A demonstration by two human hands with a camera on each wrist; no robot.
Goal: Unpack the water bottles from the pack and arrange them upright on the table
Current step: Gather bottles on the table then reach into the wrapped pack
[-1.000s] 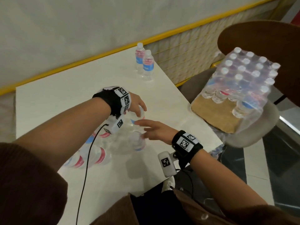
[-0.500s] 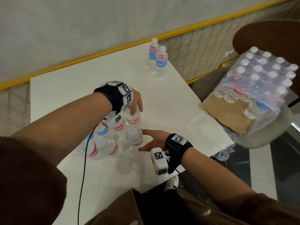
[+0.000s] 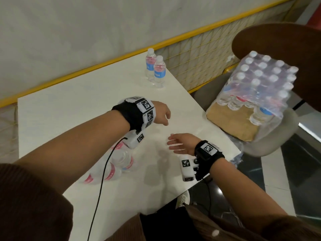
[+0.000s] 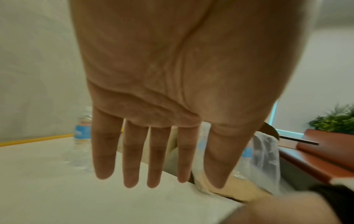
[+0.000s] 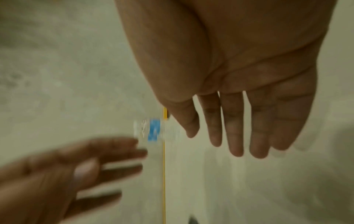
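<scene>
Several clear water bottles (image 3: 121, 162) with pink labels stand in a cluster on the white table (image 3: 69, 115), partly hidden under my left forearm. Two more bottles (image 3: 156, 70) stand upright at the table's far edge; one of these bottles (image 4: 82, 136) also shows in the left wrist view. The shrink-wrapped pack (image 3: 260, 84) sits on a chair to the right of the table. My left hand (image 3: 165, 119) hovers over the table with fingers straight and empty (image 4: 162, 166). Just below it, my right hand (image 3: 172, 142) is spread open, holding nothing (image 5: 229, 144).
The pack rests on brown cardboard (image 3: 231, 126) on a grey chair seat (image 3: 278, 136) past the table's right edge. A yellow-railed mesh fence (image 3: 199, 54) runs behind the table. A black cable (image 3: 102, 180) hangs from my left wrist across the table.
Both hands have come off the bottles in the cluster and moved right, away from them. The bottles stay where they stood.
</scene>
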